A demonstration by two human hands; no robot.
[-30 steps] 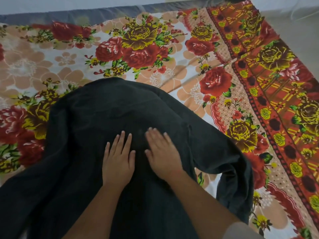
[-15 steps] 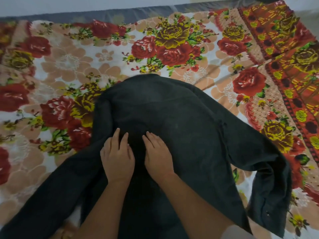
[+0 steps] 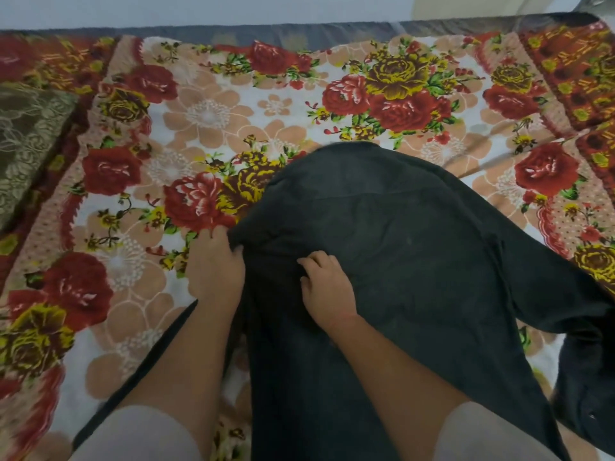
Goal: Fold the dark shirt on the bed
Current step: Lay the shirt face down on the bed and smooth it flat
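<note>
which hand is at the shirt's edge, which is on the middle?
The left hand grips the dark shirt at its left edge; the right hand rests further in, fingers curled on the fabric.

left of left hand: open floral bedsheet | far left: olive cushion | right of right hand: dark shirt sleeve bunched

one dark shirt lies on one bed, which wears one floral bedsheet. two bare hands are on the shirt: one left hand and one right hand. two pale short sleeves show at the bottom edge. one olive patterned cushion sits at the left edge.
</note>
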